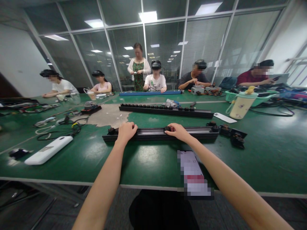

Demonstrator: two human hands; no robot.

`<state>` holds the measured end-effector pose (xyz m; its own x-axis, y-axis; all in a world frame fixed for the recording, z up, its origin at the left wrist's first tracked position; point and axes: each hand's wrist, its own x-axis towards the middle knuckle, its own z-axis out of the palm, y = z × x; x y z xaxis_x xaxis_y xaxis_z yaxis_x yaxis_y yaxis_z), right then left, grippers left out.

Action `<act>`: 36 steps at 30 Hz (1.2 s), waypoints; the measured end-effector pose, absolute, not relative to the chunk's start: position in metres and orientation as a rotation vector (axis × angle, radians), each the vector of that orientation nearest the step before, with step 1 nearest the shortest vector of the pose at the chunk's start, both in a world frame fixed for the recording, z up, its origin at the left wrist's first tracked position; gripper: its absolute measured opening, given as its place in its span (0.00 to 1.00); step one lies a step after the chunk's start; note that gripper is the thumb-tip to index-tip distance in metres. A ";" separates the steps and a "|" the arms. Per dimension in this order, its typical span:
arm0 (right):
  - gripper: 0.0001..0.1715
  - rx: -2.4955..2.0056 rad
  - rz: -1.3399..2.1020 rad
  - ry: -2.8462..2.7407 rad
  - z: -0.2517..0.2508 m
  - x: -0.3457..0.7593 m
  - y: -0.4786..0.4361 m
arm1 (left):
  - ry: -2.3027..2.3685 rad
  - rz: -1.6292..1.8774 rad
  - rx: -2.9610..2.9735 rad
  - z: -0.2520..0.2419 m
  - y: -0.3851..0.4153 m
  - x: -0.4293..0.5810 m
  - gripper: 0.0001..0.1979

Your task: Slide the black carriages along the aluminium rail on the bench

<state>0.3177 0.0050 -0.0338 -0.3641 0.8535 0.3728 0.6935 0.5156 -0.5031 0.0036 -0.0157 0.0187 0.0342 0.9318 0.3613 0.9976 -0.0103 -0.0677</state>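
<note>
A long black rail [153, 133] lies across the green table [148, 166] in front of me. My left hand [126, 131] is curled over the rail near its left end, gripping it. My right hand [177, 131] rests on the rail's middle, fingers pinched on a small black part [167, 129] seated in the rail. More small black parts sit at the left end [111, 130] and right end [213, 126] of the rail.
A second black rail [165, 110] with several parts lies farther back, a blue one [150, 93] beyond it. A white flat device [48, 150], cables [72, 127], a cream bottle [241, 106] and loose black parts [233, 135] surround me. Several people work at the far side.
</note>
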 end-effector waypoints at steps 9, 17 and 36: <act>0.13 -1.239 0.420 -2.099 -0.033 0.317 0.000 | -1.987 -0.297 -2.014 0.021 -0.018 0.005 0.23; 0.13 -1.230 0.378 -2.125 -0.032 0.317 -0.003 | -1.976 -0.317 -2.018 0.019 -0.017 0.004 0.22; 0.13 -1.175 0.414 -2.100 -0.033 0.319 -0.001 | -1.968 -0.314 -2.015 0.018 -0.017 0.004 0.22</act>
